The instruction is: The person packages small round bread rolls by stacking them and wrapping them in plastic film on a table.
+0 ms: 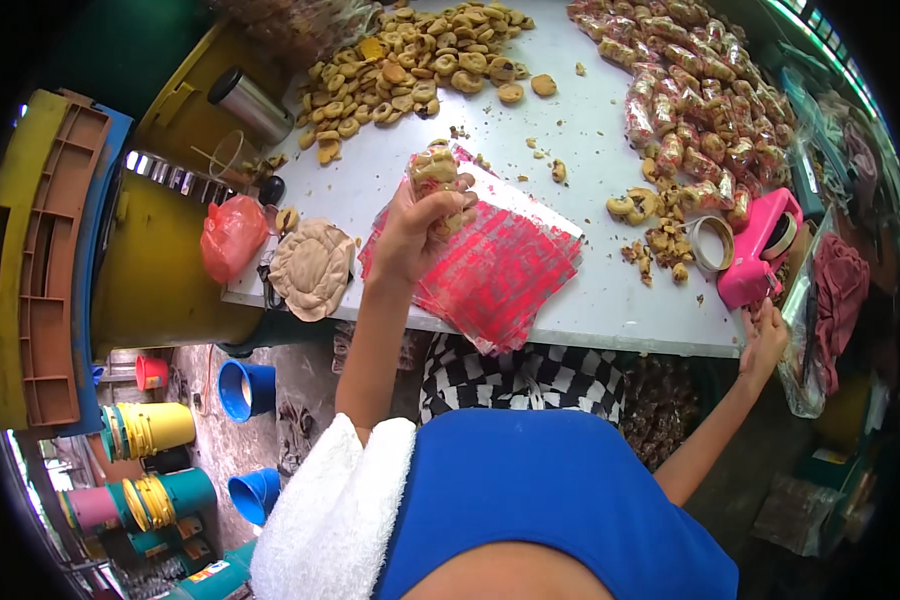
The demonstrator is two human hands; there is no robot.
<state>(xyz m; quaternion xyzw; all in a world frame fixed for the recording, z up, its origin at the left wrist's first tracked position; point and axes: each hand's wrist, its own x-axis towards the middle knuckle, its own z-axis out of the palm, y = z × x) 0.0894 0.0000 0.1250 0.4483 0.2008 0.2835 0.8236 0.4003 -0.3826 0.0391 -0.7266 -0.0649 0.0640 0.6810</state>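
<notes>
My left hand (420, 225) is closed around a clear-and-red wrapped roll of cookies (435, 176), held above a fanned stack of red printed plastic wrappers (495, 277). At the table's right front corner, my right hand (765, 337) has its fingertips at the front end of a pink tape dispenser (746, 262); whether they pinch a piece of tape I cannot tell. A tape roll (712, 244) leans beside the dispenser. Loose ring-shaped cookies (420, 60) lie heaped at the back left. Many wrapped rolls (690, 97) are piled at the back right.
Broken cookies (667, 240) lie left of the dispenser, and crumbs dot the white table (607, 315). On the left are a round cloth pad (311, 266), a red plastic bag (232, 236), a clear cup (232, 157) and a metal tumbler (251, 105). Plastic bags and cloth (840, 300) hang at the right.
</notes>
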